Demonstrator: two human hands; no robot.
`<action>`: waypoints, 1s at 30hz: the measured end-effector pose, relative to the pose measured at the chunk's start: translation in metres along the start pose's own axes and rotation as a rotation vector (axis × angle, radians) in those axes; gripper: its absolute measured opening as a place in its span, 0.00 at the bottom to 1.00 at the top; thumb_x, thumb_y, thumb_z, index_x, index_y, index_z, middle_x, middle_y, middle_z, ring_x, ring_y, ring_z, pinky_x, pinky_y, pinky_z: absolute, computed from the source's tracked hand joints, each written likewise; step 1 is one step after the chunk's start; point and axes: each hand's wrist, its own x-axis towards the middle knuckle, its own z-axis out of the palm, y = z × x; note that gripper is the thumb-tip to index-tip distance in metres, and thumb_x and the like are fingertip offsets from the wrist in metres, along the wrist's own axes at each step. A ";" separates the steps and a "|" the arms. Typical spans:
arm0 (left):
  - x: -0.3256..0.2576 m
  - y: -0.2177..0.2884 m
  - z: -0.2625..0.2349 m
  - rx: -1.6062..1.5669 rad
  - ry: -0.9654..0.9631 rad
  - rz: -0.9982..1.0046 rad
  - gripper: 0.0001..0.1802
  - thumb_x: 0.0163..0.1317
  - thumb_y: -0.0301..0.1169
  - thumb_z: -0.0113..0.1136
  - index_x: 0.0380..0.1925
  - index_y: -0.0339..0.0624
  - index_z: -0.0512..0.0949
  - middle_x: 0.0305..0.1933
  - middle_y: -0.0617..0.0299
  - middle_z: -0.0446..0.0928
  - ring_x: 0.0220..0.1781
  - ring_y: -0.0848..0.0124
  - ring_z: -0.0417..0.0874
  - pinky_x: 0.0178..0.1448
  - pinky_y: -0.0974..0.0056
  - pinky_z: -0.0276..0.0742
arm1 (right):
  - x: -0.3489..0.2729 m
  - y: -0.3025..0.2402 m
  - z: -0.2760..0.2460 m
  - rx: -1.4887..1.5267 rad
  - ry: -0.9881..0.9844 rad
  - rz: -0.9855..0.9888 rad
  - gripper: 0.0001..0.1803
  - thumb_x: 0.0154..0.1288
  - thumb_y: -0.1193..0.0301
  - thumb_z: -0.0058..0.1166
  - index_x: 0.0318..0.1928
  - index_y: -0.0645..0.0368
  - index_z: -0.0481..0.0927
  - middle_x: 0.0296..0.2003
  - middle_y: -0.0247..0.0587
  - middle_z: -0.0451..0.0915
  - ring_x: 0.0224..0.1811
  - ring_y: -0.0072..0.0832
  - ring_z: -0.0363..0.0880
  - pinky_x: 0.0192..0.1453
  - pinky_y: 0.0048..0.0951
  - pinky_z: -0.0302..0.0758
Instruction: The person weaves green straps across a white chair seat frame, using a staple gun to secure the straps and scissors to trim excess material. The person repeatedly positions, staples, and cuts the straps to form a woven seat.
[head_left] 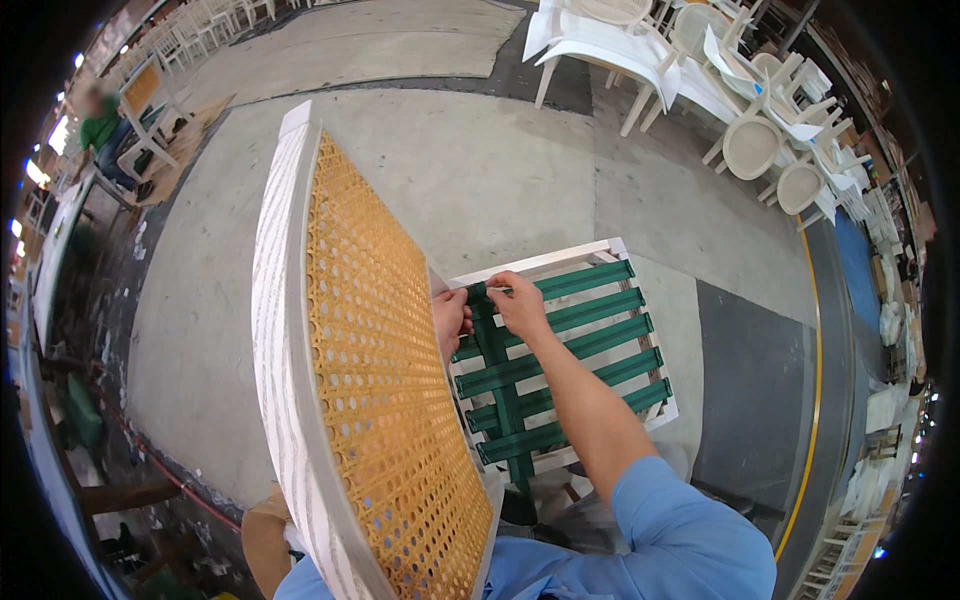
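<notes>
A chair stands before me with its cane back panel (375,340) toward my left and its white-washed frame (275,260) upright. Green webbing straps (590,345) run across the seat frame (540,264). One green crossing strap (500,380) passes over and under them near the backrest. My right hand (520,303) pinches this crossing strap at its far end. Beside it, my left hand (453,316) has its fingers closed on the same strap. The backrest hides part of my left hand and all of my left forearm.
White chairs and chair parts (750,140) are piled at the far right. A person in a green top (103,125) sits at the far left near another chair (145,90). A yellow floor line (815,370) runs down the right side, and a long bench (60,240) stands left.
</notes>
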 end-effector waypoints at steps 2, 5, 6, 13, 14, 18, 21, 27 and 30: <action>0.001 0.000 0.000 0.022 0.005 0.004 0.11 0.76 0.36 0.58 0.45 0.39 0.81 0.21 0.67 0.72 0.15 0.73 0.69 0.19 0.63 0.69 | 0.007 -0.001 0.004 -0.005 -0.088 -0.029 0.09 0.67 0.73 0.64 0.46 0.58 0.86 0.41 0.44 0.89 0.40 0.36 0.88 0.46 0.34 0.82; 0.004 0.000 -0.001 0.028 -0.011 0.010 0.11 0.76 0.36 0.58 0.45 0.39 0.81 0.20 0.67 0.71 0.14 0.73 0.69 0.18 0.63 0.68 | 0.011 -0.001 0.005 -0.094 -0.144 -0.108 0.09 0.66 0.74 0.64 0.46 0.58 0.87 0.42 0.45 0.88 0.41 0.39 0.87 0.48 0.36 0.82; 0.004 0.000 -0.001 0.037 -0.012 0.015 0.11 0.76 0.35 0.58 0.45 0.39 0.81 0.20 0.68 0.71 0.14 0.73 0.69 0.18 0.63 0.68 | 0.011 -0.001 0.005 -0.121 -0.143 -0.160 0.09 0.65 0.74 0.65 0.46 0.58 0.86 0.42 0.45 0.88 0.42 0.40 0.87 0.48 0.36 0.82; -0.014 0.004 0.003 0.348 0.108 0.162 0.13 0.74 0.33 0.59 0.49 0.36 0.83 0.25 0.57 0.80 0.20 0.65 0.80 0.24 0.59 0.75 | 0.014 0.002 0.008 -0.320 -0.107 -0.211 0.06 0.64 0.75 0.64 0.41 0.58 0.86 0.41 0.45 0.83 0.47 0.46 0.83 0.52 0.42 0.79; -0.020 0.002 0.004 0.476 0.165 0.354 0.13 0.73 0.32 0.59 0.49 0.35 0.83 0.27 0.52 0.82 0.24 0.60 0.82 0.28 0.56 0.77 | 0.016 0.002 0.008 -0.279 -0.108 -0.311 0.05 0.64 0.75 0.63 0.41 0.58 0.86 0.41 0.45 0.82 0.47 0.47 0.82 0.52 0.42 0.79; -0.032 -0.005 0.008 0.718 0.253 0.693 0.14 0.70 0.31 0.61 0.50 0.34 0.83 0.37 0.38 0.84 0.41 0.44 0.87 0.45 0.49 0.80 | 0.023 0.002 0.005 -0.324 -0.193 -0.304 0.05 0.65 0.73 0.62 0.40 0.57 0.86 0.42 0.46 0.82 0.48 0.48 0.82 0.53 0.44 0.79; -0.027 -0.004 0.008 0.689 0.289 0.683 0.14 0.69 0.31 0.61 0.49 0.36 0.84 0.38 0.36 0.84 0.43 0.41 0.86 0.48 0.48 0.80 | 0.035 -0.002 0.010 -0.407 -0.253 -0.256 0.06 0.66 0.72 0.61 0.40 0.57 0.87 0.42 0.47 0.83 0.48 0.47 0.83 0.52 0.43 0.79; -0.040 -0.012 0.004 0.764 0.320 0.660 0.17 0.71 0.35 0.60 0.56 0.43 0.84 0.54 0.25 0.78 0.55 0.35 0.81 0.58 0.45 0.77 | 0.050 -0.008 0.031 -0.520 -0.159 -0.087 0.08 0.65 0.68 0.61 0.39 0.56 0.89 0.43 0.50 0.85 0.51 0.49 0.83 0.55 0.46 0.79; -0.045 -0.020 0.002 0.858 0.242 0.544 0.23 0.73 0.40 0.59 0.66 0.50 0.77 0.64 0.19 0.69 0.63 0.30 0.75 0.66 0.43 0.72 | 0.049 -0.009 0.037 -0.553 -0.088 -0.070 0.08 0.64 0.67 0.61 0.39 0.55 0.90 0.43 0.51 0.84 0.51 0.49 0.83 0.57 0.47 0.79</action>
